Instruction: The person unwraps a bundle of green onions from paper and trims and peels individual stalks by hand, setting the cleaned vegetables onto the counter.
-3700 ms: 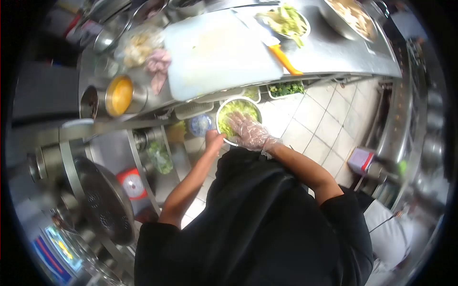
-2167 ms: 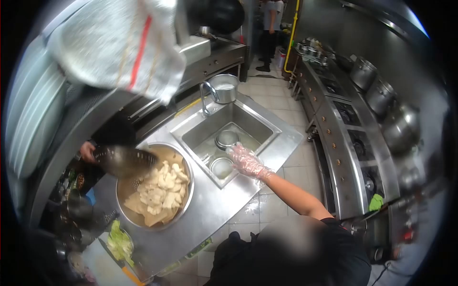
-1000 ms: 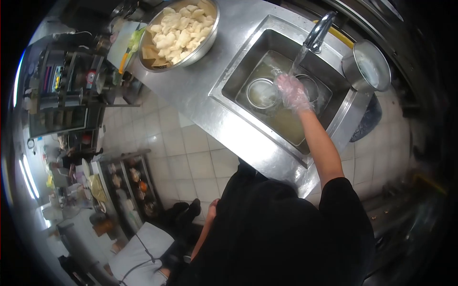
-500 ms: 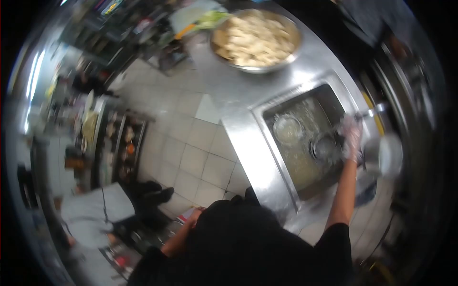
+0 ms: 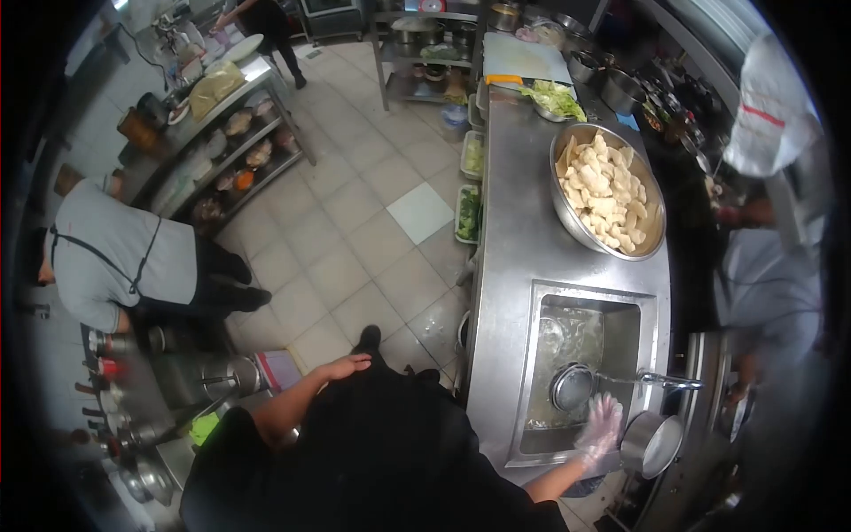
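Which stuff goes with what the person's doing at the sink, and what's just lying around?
Sink work, it seems:
gloved right hand
sink
faucet
round metal container in the sink

Lying about:
cutting board
orange handle
leafy greens

Rectangular silver-grey steel sink [image 5: 587, 291]; murky greenish-grey water [image 5: 581, 344] inside. At sink's edge: right hand [image 5: 601, 427] in translucent whitish plastic glove. Beside sink: round silver metal pot [image 5: 640, 445]. Past sink: round silver metal bowl [image 5: 568, 220], cream-coloured chunks [image 5: 607, 191]. Farther from sink: yellow-green leaves [image 5: 555, 97], orange knife handle [image 5: 503, 80], pale bluish-white cutting board [image 5: 532, 58]. Well apart from sink: white cloth [image 5: 764, 137], red stripe.
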`<state>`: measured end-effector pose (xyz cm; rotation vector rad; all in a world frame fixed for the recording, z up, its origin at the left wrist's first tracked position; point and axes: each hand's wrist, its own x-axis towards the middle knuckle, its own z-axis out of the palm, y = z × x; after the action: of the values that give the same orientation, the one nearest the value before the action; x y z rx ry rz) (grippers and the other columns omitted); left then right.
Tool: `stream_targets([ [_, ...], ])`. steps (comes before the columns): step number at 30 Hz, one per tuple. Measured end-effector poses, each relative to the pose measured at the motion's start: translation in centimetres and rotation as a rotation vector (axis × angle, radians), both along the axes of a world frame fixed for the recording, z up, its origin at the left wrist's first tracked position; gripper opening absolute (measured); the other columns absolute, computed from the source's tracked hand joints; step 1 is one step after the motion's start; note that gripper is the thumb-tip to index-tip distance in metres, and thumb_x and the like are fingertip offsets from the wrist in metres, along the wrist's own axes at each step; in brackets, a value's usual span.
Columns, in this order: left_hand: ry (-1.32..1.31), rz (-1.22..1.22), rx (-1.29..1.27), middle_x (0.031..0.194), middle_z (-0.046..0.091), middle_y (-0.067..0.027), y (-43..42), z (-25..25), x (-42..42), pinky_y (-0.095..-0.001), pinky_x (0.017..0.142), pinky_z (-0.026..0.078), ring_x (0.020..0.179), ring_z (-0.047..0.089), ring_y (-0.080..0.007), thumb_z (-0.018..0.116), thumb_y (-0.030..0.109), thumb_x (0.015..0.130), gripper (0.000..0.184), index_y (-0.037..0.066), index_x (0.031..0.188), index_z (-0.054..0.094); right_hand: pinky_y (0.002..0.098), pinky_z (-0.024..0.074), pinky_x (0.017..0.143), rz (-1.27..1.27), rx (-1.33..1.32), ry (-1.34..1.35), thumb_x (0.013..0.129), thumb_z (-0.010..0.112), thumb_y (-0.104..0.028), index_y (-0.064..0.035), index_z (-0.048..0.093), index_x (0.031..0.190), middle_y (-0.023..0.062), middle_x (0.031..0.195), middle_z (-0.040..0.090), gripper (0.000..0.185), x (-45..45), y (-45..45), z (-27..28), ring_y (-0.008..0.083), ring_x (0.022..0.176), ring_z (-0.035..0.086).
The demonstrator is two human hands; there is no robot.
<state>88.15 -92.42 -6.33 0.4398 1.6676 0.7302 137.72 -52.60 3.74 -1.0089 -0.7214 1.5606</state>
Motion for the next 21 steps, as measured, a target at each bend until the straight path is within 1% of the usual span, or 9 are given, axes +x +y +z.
stream_targets([
  [3,0.092,-0.301,-0.004,0.142,0.046,-0.0169,2.4,-2.4,-4.7,-0.037,0.111,0.03,0.135,0.04,-0.0312,0.048,0.049,0.096,0.062,0.002,0.137,0.048,0.0411,0.0471,0.095,-0.047,0.192,-0.23,0.097,0.053,-0.028,-0.0031,0.052,0.126,0.0148,0.126,0.056,0.038,-0.9,-3.9,-7.1,0.0288,0.107,0.056],
  [7,0.188,-0.357,0.062,0.138,0.05,-0.0179,4.5,-6.3,-10.4,-0.0394,0.108,0.034,0.13,0.044,-0.0335,0.047,0.048,0.095,0.059,0.003,0.134,0.051,0.0534,0.0352,0.103,0.141,-0.348,-0.505,0.092,0.055,-0.041,-0.0101,0.045,0.141,0.0182,0.143,0.043,0.059,-7.4,-2.1,-2.9,0.0347,0.133,0.038],
  [8,0.202,-0.364,0.103,0.136,0.052,-0.0184,4.6,-6.9,-11.3,-0.04,0.107,0.036,0.128,0.047,-0.0334,0.048,0.047,0.095,0.057,0.004,0.132,0.054,0.0591,0.0337,0.101,0.209,-0.224,-0.532,0.092,0.053,-0.045,-0.0103,0.044,0.142,0.0179,0.146,0.04,0.061,-9.1,-2.2,0.6,0.0396,0.134,0.035],
  [10,0.247,-0.326,0.108,0.129,0.057,-0.0189,6.1,-6.3,-14.0,-0.0414,0.103,0.039,0.123,0.05,-0.0334,0.05,0.044,0.093,0.051,0.005,0.126,0.058,0.0518,0.038,0.1,0.15,-0.132,-0.543,0.092,0.055,-0.042,-0.0048,0.046,0.137,0.017,0.14,0.045,0.059,-13.5,-3.5,5.5,0.0328,0.127,0.044],
  [14,0.505,-0.173,0.358,0.1,0.067,-0.0163,10.4,-5.7,-26.1,-0.0415,0.088,0.048,0.098,0.062,-0.0305,0.058,0.03,0.089,0.03,0.006,0.103,0.068,0.0428,0.0431,0.095,0.016,0.062,-0.731,0.094,0.056,-0.03,0.0005,0.058,0.122,0.0161,0.121,0.06,0.041,-8.8,-3.8,-6.0,0.0254,0.111,0.056],
  [15,0.412,-0.007,0.366,0.084,0.065,-0.0086,12.3,-3.1,-30.4,-0.0354,0.076,0.05,0.082,0.061,-0.0214,0.061,0.017,0.086,0.014,0.004,0.089,0.066,0.0406,0.0444,0.094,0.003,0.181,-0.686,0.094,0.056,-0.026,0.0018,0.061,0.118,0.0159,0.117,0.063,0.037,-4.7,-3.3,-10.7,0.0236,0.107,0.059],
  [16,0.121,0.289,0.482,0.079,0.061,-0.0028,13.8,3.3,-34.3,-0.0288,0.071,0.048,0.077,0.058,-0.0139,0.06,0.01,0.086,0.007,0.004,0.089,0.063,0.0412,0.0446,0.094,-0.036,0.204,-0.931,0.095,0.055,-0.027,0.0038,0.061,0.117,0.0172,0.117,0.063,0.038,-9.6,-3.8,-6.6,0.0257,0.107,0.059],
  [18,0.486,0.426,0.712,0.086,0.06,-0.0009,16.1,17.8,-42.9,-0.0262,0.072,0.047,0.078,0.055,-0.0108,0.063,0.008,0.086,0.021,0.003,0.106,0.061,0.0426,0.045,0.094,-0.134,0.186,-1.442,0.096,0.053,-0.028,0.0076,0.061,0.114,0.0196,0.116,0.063,0.041,-21.4,-4.9,3.6,0.0298,0.108,0.059],
  [21,1.331,0.517,1.1,0.102,0.062,-0.0105,16.0,39.4,-50.9,-0.0308,0.087,0.047,0.096,0.059,-0.0192,0.067,0.006,0.076,0.035,-0.003,0.11,0.061,0.0446,0.0453,0.094,-0.04,0.445,-1.538,0.097,0.05,-0.022,0.0058,0.059,0.119,0.0203,0.122,0.059,0.036,-35.5,-1.9,10.2,0.0322,0.11,0.058],
])
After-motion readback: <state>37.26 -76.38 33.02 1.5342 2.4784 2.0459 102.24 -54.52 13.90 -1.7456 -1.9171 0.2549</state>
